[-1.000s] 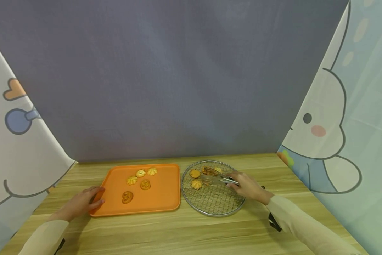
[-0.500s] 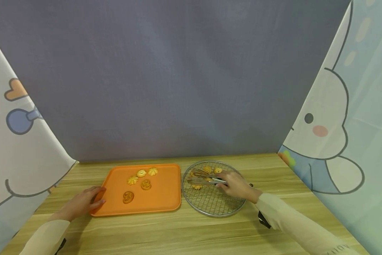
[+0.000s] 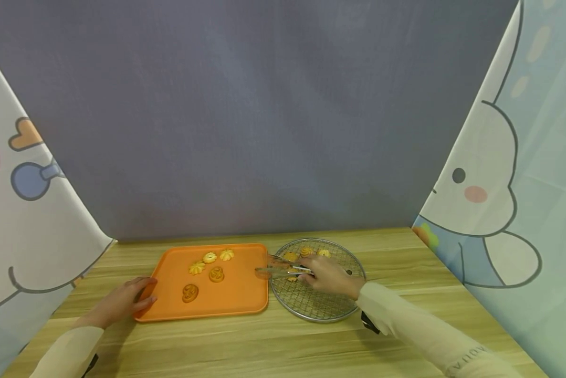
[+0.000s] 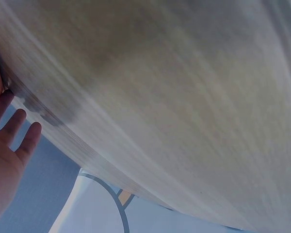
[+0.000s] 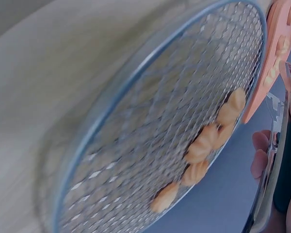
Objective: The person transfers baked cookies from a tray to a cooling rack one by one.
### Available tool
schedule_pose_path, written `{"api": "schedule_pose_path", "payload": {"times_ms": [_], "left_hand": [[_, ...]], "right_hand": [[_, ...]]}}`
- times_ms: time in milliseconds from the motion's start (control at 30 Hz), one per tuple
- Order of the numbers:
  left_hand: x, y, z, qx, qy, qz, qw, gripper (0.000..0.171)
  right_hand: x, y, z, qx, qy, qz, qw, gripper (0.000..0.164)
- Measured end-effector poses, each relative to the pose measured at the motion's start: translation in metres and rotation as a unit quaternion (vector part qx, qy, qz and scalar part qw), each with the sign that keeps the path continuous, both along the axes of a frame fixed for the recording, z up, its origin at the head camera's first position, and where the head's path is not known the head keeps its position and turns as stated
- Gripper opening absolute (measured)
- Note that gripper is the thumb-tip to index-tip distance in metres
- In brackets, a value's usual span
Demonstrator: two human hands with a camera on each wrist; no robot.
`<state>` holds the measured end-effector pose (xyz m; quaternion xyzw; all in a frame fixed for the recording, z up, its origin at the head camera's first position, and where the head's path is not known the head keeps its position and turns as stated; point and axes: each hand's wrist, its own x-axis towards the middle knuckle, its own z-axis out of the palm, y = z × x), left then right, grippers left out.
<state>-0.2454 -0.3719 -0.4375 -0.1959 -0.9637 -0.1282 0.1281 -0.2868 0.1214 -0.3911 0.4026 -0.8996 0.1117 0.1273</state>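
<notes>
In the head view, my left hand [image 3: 119, 303] rests at the left edge of an orange tray [image 3: 236, 299], its thumb and fingertips touching the rim. Several small cookies [image 3: 190, 293] lie on that tray, some pale and some brown. My right hand [image 3: 327, 275] holds a pair of tongs [image 3: 283, 271] with see-through tips. Those tips point left, over the tray's right rim; whether anything is between them I cannot tell. Beneath the hand sits a round wire mesh rack [image 3: 311, 307] bearing several cookies [image 5: 201, 143]. The left wrist view shows straight, spread fingers [image 4: 26, 143].
The wood-grain table [image 3: 207, 346] carries the tray and the rack side by side with a narrow gap. A grey cloth [image 3: 264, 131] hangs behind. Cartoon-printed curtains [image 3: 486, 220] stand at both sides.
My right hand has moved left with the tongs, from over the rack's cookies to the tray's right rim. The left hand stays at the tray's edge.
</notes>
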Motion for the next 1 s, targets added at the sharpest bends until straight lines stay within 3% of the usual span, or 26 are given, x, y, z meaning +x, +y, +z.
{"api": "schedule_pose_path", "payload": {"times_ms": [367, 1000], "left_hand": [[0.000, 0.000, -0.001, -0.002, -0.001, 0.007, 1.0000, 0.043], [-0.001, 0.000, 0.000, -0.004, 0.001, 0.000, 1.0000, 0.043]], "right_hand": [[0.000, -0.037, -0.005, 0.011, -0.028, 0.039, 0.999, 0.037], [-0.004, -0.086, -0.004, 0.030, -0.039, 0.022, 0.999, 0.036]]}}
